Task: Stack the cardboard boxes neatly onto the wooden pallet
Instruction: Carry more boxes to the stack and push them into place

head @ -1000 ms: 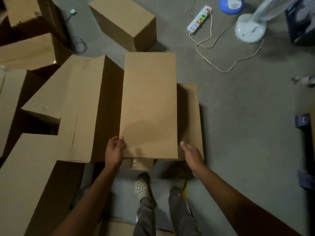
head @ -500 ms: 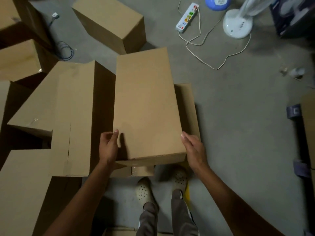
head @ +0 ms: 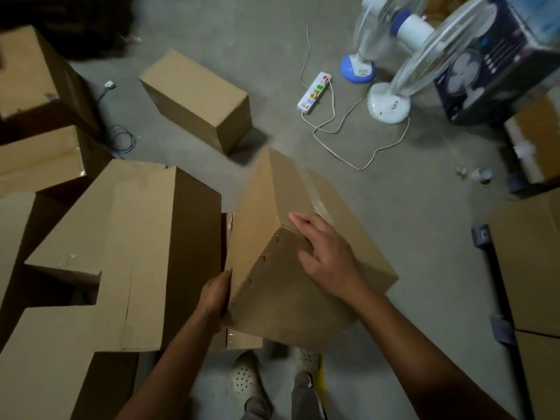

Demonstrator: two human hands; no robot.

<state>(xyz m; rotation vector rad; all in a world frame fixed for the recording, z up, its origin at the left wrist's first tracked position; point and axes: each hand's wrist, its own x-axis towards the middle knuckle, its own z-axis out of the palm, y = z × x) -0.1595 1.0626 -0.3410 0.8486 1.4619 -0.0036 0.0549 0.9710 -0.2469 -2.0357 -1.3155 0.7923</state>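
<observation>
While the left hand [head: 215, 295] clasps its edge and the right hand [head: 330, 262] presses flat on top, the box [head: 272, 298] hangs tilted between them — mid-lift, I'd say; next, a level carry to a pallet not in view. Beyond the grip: one loose box [head: 197, 98], two fans [head: 389, 103] — left of it, at least three boxes [head: 127, 237].

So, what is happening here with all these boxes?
A person holds a long brown cardboard box, tilted. The left hand is against its left side, and the right hand lies flat on its upper face. A large brown cardboard box stands just to its left, and others lie around on the grey floor.
</observation>
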